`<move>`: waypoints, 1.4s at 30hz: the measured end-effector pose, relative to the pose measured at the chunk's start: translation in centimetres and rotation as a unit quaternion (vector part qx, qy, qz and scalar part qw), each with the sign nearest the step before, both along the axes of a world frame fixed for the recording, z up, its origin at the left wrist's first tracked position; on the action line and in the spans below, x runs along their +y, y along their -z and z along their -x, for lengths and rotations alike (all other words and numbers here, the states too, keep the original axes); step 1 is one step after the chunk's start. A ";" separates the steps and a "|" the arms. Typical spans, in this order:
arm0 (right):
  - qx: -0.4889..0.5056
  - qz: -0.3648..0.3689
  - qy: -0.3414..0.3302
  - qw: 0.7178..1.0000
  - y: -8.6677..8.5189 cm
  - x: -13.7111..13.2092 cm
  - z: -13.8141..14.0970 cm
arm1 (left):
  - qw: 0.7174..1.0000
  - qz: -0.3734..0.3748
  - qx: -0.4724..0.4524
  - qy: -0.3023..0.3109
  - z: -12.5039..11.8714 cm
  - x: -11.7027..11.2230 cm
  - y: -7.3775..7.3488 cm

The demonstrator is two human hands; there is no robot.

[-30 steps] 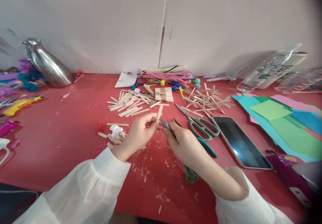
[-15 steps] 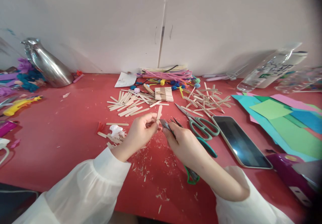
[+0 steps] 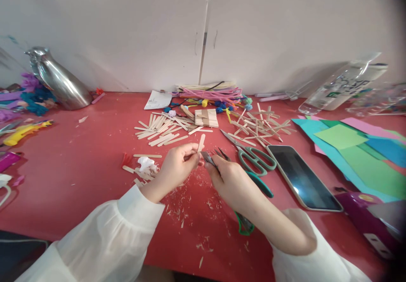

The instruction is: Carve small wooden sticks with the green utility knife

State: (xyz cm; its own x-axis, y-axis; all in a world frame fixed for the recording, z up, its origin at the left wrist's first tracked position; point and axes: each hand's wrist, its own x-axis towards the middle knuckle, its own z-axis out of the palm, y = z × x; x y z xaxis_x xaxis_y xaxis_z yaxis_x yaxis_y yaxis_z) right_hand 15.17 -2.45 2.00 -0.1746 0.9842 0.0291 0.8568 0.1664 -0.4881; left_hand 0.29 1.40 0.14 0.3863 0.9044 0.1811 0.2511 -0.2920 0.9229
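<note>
My left hand (image 3: 184, 159) is closed, pinching a wooden craft stick (image 3: 201, 142) that points upward between thumb and fingers. My right hand (image 3: 233, 180) is wrapped around a utility knife (image 3: 245, 223) with a green-edged handle end showing below the palm. Its metal blade is at the lower part of the stick, beside my left fingertips; whether it touches is too small to tell. Most of the handle is hidden in the hand. Thin wood shavings (image 3: 182, 210) lie on the red table (image 3: 104, 163) beneath both hands.
Loose craft sticks (image 3: 161, 127) and a bundled stack (image 3: 207, 118) lie ahead. Right of my hands are green-handled scissors (image 3: 256, 159), pliers (image 3: 260, 184) partly under my right hand, a phone (image 3: 306, 178) and coloured paper (image 3: 364, 155). A metal jug (image 3: 63, 79) stands back left.
The craft stick tilts slightly more to the right, and the knife's handle end has shifted a little right and down. Both hands keep their hold in nearly the same place.
</note>
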 end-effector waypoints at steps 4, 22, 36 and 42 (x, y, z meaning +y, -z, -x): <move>-0.018 0.011 0.001 1.000 0.0 -0.2 0.3 | 0.998 -0.036 0.045 -0.008 0.0 -0.3 -0.4; 0.098 0.049 0.028 0.994 0.2 -0.1 0.5 | 0.992 -0.061 0.109 -0.004 0.0 -0.4 -0.6; 0.449 0.298 0.038 0.842 -0.8 0.1 0.1 | 0.995 -0.046 0.074 -0.049 -0.1 -0.6 -0.6; 0.578 0.359 -0.004 0.732 -0.3 0.8 -0.6 | 0.998 -0.014 0.039 -0.051 0.1 -0.1 -0.6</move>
